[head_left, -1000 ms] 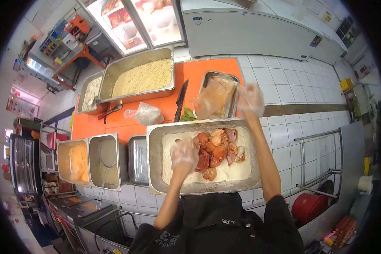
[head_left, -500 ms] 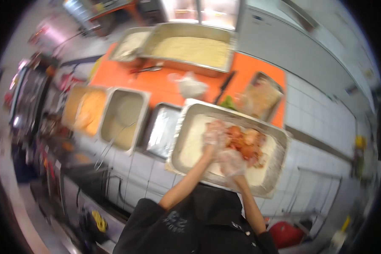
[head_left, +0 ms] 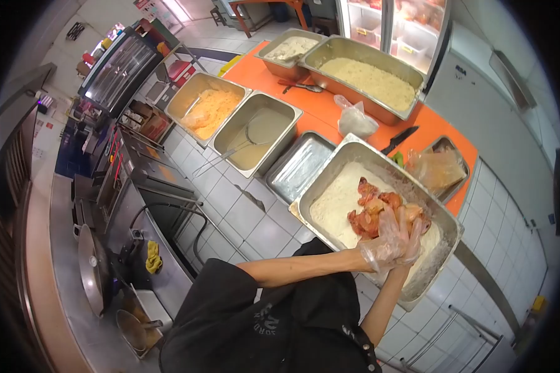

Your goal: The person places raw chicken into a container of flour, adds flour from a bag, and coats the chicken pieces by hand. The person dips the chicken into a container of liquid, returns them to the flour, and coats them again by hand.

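Note:
Raw, reddish chicken pieces [head_left: 373,208] lie heaped on white flour [head_left: 336,202] in a deep metal pan [head_left: 305,202]. Clear plastic gloves cover both my hands. My left hand [head_left: 381,247] reaches across the front of the heap, its fingers stretched towards the chicken. Close against it, my right hand [head_left: 410,241] is at the right part of the heap with its fingers extended. The two hands overlap, so part of the right wrist and some chicken behind the fingers are hidden.
Left of the pan stand a shallow metal tray [head_left: 302,163], a pan of pale liquid [head_left: 286,115] with a whisk [head_left: 233,149], and a pan of orange crumbs [head_left: 214,112]. An orange table [head_left: 280,84] holds more pans, a plastic bag [head_left: 356,121] and a black-handled knife [head_left: 399,140].
My left hand has moved from the left of the chicken across to its front right, beside my right hand. The camera view has turned and shifted, bringing the left counter into sight.

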A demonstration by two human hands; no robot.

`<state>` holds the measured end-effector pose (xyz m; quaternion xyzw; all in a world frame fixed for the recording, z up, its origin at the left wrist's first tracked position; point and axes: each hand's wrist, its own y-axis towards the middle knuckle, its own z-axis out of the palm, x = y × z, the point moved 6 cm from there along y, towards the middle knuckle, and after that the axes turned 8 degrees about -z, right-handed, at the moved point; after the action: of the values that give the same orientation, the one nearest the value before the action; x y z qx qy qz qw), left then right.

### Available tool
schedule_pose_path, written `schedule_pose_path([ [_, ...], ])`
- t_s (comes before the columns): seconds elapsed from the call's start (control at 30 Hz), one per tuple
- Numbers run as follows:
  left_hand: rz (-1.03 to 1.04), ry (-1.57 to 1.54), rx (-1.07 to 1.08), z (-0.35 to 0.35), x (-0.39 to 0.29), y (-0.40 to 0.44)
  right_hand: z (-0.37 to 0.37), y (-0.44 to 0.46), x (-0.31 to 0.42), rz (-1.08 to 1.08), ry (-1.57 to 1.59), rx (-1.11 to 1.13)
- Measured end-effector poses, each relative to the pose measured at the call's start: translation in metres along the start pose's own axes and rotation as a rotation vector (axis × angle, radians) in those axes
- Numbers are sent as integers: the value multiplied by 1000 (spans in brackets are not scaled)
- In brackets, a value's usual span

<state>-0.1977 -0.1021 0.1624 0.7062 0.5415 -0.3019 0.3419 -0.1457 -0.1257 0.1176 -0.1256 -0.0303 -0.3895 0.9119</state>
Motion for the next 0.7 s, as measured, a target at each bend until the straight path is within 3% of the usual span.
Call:
schedule_pose_path([
  [0.03, 24, 14, 31, -5, 1, -7, -18, -4, -2, 68, 104, -194],
  [0.07, 51, 27, 62, -10, 5, -11, -47, -3, 3, 74, 99, -184],
  [0.1, 65, 35, 84, -15, 7, -15, -96, 0, 32, -160, -676, -187],
  [0.17, 86, 32, 94, -22, 14, -23, -103, -4, 53, -418, -1465, -185],
  [0.2, 90, 19, 79, -25, 16, -29, -113, -12, 54, -446, -1014, -460],
  [0.27, 80, -40, 2, -36, 24, -43, -92, -24, 41, -508, -548, -688],
  [0.33, 55, -121, -126, -71, 28, -63, -29, -31, 38, -744, -881, -710],
  [0.37, 32, -178, -203, -102, 30, -77, -21, -29, 39, -788, -873, -715],
  [0.47, -292, -234, -451, -182, 78, -124, -32, -10, 26, -624, -874, -742],
  [0.5, -421, -220, -535, -210, 93, -141, -45, 15, 35, -688, -1470, -695],
  [0.57, -472, -146, -687, -262, 124, -167, 5, 54, 6, -946, -2056, -265],
  [0.63, -457, -103, -740, -288, 171, -187, 119, 118, -66, -482, -2077, -401],
  [0.67, -447, -116, -743, -299, 176, -189, 162, 149, -96, -397, -2221, -201],
  [0.7, -475, -275, -737, -309, 184, -193, 180, 180, -113, -600, -2429, 9],
])
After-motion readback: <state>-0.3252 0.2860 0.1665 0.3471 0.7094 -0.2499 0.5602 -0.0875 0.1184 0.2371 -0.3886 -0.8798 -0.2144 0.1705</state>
